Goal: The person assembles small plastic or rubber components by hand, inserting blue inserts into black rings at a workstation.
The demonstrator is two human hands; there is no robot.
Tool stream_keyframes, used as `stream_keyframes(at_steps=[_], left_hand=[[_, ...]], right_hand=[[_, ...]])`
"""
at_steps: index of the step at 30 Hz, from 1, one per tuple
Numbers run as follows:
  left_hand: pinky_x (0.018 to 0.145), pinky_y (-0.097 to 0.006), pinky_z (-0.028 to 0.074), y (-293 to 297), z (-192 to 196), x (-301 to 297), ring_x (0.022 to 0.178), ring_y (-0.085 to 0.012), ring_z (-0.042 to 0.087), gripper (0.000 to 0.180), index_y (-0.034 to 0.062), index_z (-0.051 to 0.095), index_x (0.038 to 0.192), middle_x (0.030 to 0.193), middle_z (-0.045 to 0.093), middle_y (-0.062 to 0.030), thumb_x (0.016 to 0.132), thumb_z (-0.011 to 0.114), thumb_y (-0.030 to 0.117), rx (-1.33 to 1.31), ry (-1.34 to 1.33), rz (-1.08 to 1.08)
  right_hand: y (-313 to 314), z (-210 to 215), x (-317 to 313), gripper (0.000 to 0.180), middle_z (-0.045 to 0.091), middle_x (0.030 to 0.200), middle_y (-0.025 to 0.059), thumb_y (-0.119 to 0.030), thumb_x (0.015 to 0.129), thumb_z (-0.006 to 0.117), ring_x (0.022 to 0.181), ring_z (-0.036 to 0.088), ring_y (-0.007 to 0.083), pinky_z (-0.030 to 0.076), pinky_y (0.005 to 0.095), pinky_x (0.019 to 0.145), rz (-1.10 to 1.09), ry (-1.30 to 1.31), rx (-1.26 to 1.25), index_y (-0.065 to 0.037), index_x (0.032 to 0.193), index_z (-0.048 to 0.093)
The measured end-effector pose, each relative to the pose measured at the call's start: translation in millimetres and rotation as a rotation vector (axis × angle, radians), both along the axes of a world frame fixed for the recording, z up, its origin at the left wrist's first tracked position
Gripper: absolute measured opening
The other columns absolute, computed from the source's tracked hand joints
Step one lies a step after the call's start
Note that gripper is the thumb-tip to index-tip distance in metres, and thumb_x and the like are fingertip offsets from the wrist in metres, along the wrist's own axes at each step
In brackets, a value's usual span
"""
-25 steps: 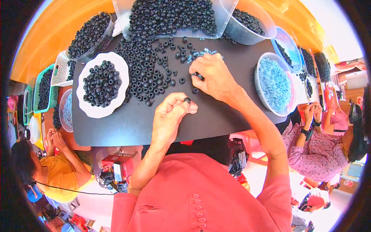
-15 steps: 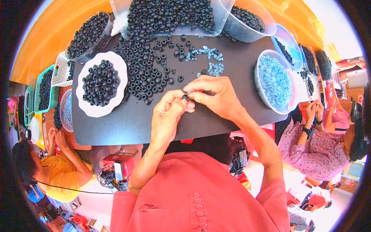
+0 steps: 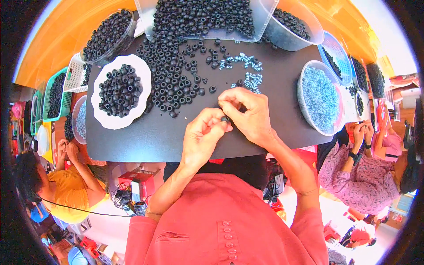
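At the far left a person in a yellow top (image 3: pixel 70 190) sits bent over, with green baskets (image 3: pixel 53 95) of dark pieces nearby. Next along, on the black table (image 3: pixel 145 137), stands a white scalloped plate (image 3: pixel 104 121) heaped with black rings, and behind it a clear bowl (image 3: pixel 108 33) full of the same. A loose spread of black rings (image 3: pixel 170 81) lies over the table between the plate and the middle, spilling from a clear tray (image 3: pixel 207 17) at the far edge.

In the middle, near the table's front edge, the left hand (image 3: pixel 201 139) has its fingers curled in, thumb and fingertips pinched on a small black ring (image 3: pixel 225 119). The right hand (image 3: pixel 247 112) meets it from the other side, its fingers closed narrowly on the same ring, so the ring sits between both sets of fingertips just above the table top. Whether the right hand also holds a tiny metal part I cannot tell.

Just behind the right hand lie small silvery-blue springs (image 3: pixel 249 77) in two loose clusters. Further right is a bowl (image 3: pixel 304 104) filled with the same pale springs, and beyond it more containers of dark pieces. At the far right a person in a pink patterned top (image 3: pixel 362 176) works with both hands together.
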State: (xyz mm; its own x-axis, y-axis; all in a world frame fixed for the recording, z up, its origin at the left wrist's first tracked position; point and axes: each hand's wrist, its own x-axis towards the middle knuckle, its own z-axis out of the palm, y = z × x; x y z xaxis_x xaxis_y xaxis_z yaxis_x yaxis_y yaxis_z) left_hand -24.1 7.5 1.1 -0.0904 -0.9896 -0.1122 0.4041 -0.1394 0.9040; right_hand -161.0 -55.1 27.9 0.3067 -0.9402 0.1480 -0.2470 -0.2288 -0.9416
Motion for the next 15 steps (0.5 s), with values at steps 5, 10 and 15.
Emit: stream_keyframes(at_steps=[5, 10, 15], left_hand=[[0.078, -0.025, 0.049, -1.5, -6.2, 6.6, 0.082, -0.0098, 0.06, 0.013, 0.001, 0.057, 0.101, 0.086, 0.063, -0.0036, 0.088, 0.053, -0.002, -0.035, 0.115, 0.006], [0.078, -0.027, 0.049, -1.9, -7.7, 7.2, 0.081, -0.0109, 0.061, 0.011, 0.0005, 0.057, 0.099, 0.086, 0.064, -0.0059, 0.088, 0.054, -0.001, -0.002, 0.259, 0.015], [0.078, -0.028, 0.05, -3.2, -9.6, 9.0, 0.08, -0.0119, 0.061, 0.011, 0.0007, 0.057, 0.099, 0.085, 0.064, -0.0064, 0.088, 0.055, 0.0, 0.039, 0.288, 0.029]], right_hand=[[-51.4, 1.8, 11.9, 0.012, 0.062, 0.075, 0.0089, -0.004, 0.079, 0.063, 0.061, 0.059, 0.0141, 0.047, 0.0273, 0.056, 0.088, 0.255, -0.362, -0.002, 0.09, 0.064], [-74.6, -4.5, 33.0, 0.012, 0.062, 0.077, 0.0129, -0.005, 0.077, 0.063, 0.062, 0.062, 0.0225, 0.049, 0.0322, 0.057, 0.257, 0.436, -0.463, -0.001, 0.088, 0.064], [-78.7, -0.9, 39.1, 0.015, 0.06, 0.074, 0.0134, -0.005, 0.071, 0.065, 0.065, 0.061, 0.022, 0.048, 0.0326, 0.06, 0.219, 0.691, -0.611, -0.001, 0.084, 0.061]])
